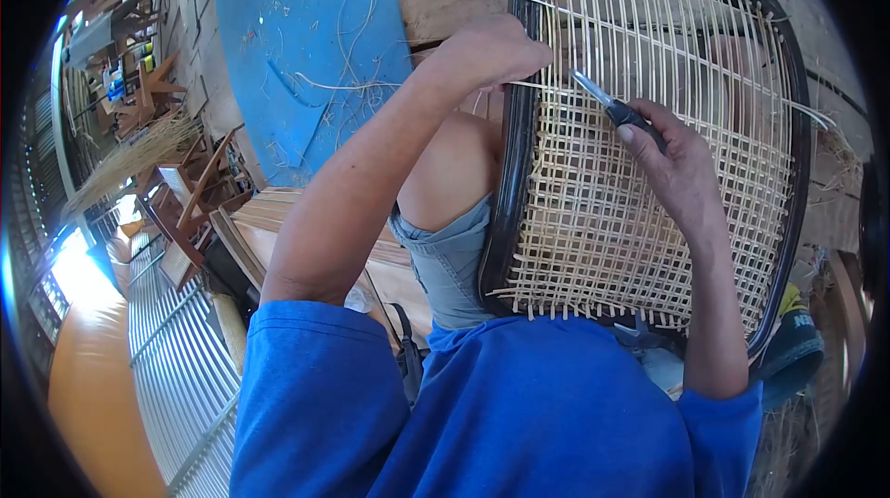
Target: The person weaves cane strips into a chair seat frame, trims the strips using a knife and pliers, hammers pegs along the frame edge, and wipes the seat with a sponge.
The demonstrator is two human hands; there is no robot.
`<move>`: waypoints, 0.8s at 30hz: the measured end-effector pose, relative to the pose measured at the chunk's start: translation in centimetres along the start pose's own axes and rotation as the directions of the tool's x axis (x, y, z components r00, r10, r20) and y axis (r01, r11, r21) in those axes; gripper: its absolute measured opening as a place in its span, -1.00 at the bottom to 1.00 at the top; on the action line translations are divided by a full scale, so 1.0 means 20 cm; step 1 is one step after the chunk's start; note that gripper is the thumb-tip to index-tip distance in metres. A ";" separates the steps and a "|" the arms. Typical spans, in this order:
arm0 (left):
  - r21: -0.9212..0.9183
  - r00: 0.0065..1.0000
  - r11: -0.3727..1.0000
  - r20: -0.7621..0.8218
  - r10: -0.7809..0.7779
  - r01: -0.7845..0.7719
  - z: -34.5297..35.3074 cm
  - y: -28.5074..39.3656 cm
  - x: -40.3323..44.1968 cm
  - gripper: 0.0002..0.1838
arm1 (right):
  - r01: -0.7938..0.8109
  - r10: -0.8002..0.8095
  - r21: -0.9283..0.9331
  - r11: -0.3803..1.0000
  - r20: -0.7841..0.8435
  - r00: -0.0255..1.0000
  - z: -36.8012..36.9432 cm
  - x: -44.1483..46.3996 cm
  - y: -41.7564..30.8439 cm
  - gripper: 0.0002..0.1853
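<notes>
You have on a bright blue top (547, 405), plain across the chest, its short, loose sleeves (320, 359) ending above the elbows. Below it you wear grey-blue shorts (450, 266) with visible seams and a loose hem over the knee. Your forearms and both hands (505, 51) are bare, without gloves.

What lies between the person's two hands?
Between the left hand and the right hand lie the metal shaft of a tool and some cane strands, in the head view.
</notes>
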State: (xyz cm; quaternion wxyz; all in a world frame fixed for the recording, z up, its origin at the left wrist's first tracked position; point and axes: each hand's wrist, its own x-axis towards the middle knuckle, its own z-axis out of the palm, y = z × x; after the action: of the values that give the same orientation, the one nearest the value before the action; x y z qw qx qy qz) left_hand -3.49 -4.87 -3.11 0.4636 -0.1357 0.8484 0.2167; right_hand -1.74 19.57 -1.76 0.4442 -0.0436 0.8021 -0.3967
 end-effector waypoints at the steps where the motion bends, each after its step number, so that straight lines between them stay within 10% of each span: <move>1: -0.102 0.999 0.994 -0.030 -0.037 0.034 0.01 0.00 -0.01 -0.55 | -0.009 0.009 -0.012 1.000 0.007 1.000 0.00 -0.01 0.00 -0.58; 5: -0.471 0.998 0.879 0.036 -0.059 0.069 0.00 -0.03 -0.02 -0.49 | 0.012 -0.011 0.026 1.000 -0.017 1.000 0.01 -0.02 0.01 -0.58; 8: -0.252 0.996 0.967 -0.066 -0.065 0.046 0.02 0.00 -0.02 -0.41 | 0.004 -0.003 0.044 0.999 -0.015 1.000 0.01 -0.01 0.01 -0.58; 24: -0.349 0.995 0.934 -0.030 -0.093 0.076 0.01 -0.02 -0.03 -0.48 | 0.190 -0.181 0.053 0.980 -0.136 0.974 0.02 0.14 -0.07 -0.58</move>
State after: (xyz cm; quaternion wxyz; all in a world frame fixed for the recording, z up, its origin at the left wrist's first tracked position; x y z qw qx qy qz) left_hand -2.91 -5.15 -2.73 0.4215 -0.2568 0.8006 0.3398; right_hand -3.57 17.11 -2.78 0.3529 -0.0777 0.8086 -0.4644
